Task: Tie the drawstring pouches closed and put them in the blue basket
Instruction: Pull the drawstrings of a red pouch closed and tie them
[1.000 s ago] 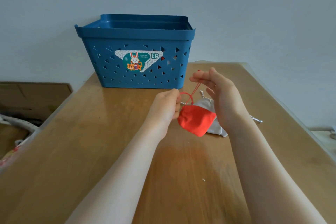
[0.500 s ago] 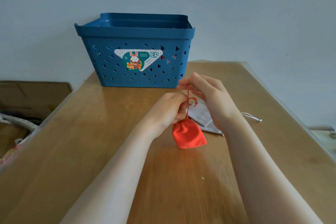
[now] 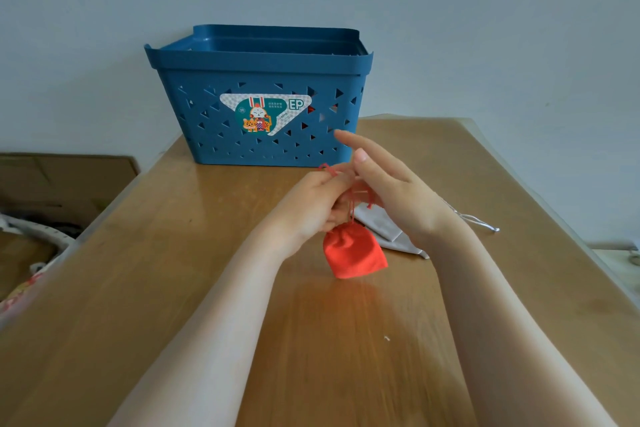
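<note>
The red pouch [image 3: 354,253] hangs by its red drawstring [image 3: 351,204] just above the wooden table [image 3: 173,270], lower and straighter than a second ago, when it was tilted sideways. The left hand [image 3: 311,208] pinches the cord in curled fingers; the right hand [image 3: 391,191], which was pinching the cord half a second ago, now has its forefinger and thumb extended, the cord looped near the other fingers. The knot is judged unfinished. A grey pouch [image 3: 388,232] lies behind; the blue basket [image 3: 263,62] stands beyond.

Red pouch [image 3: 355,255] hangs cinched by cord; grey pouch [image 3: 382,230] flat behind; blue basket [image 3: 259,80] possibly holds red.
</note>
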{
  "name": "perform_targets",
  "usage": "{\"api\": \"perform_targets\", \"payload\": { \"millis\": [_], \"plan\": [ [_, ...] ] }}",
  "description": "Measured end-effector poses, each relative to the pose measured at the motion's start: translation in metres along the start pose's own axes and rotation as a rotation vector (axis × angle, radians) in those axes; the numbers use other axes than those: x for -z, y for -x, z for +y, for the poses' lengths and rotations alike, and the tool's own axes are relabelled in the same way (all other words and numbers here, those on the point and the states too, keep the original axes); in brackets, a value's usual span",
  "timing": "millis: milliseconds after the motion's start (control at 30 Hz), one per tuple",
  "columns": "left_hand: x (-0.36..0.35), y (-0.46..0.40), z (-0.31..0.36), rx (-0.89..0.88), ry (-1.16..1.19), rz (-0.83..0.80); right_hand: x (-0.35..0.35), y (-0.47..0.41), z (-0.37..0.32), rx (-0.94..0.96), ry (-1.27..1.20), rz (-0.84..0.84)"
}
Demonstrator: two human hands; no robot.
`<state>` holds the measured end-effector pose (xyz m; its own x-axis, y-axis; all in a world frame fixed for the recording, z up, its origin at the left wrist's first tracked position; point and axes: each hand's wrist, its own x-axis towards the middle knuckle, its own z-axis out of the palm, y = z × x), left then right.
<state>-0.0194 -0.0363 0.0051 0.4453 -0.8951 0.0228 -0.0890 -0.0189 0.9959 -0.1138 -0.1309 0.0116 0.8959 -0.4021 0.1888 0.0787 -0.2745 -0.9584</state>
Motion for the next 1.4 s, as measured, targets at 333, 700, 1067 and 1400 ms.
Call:
{"api": "perform_targets", "payload": {
  "millis": [333,700,1067,1400],
  "plan": [
    [0.016,-0.002,-0.003,0.015,-0.030,0.084,0.011,-0.004,0.002,0.001,0.269,0.222],
    [0.018,-0.002,-0.004,-0.039,0.002,0.072,0.016,0.009,-0.015,0.009,0.279,-0.171],
    [0.021,-0.005,-0.007,-0.006,0.168,0.050,0.017,-0.001,-0.005,-0.057,0.245,0.199],
    [0.026,0.001,-0.004,-0.035,0.172,-0.047,0.016,-0.001,-0.002,-0.073,0.222,0.075]
  ]
}}
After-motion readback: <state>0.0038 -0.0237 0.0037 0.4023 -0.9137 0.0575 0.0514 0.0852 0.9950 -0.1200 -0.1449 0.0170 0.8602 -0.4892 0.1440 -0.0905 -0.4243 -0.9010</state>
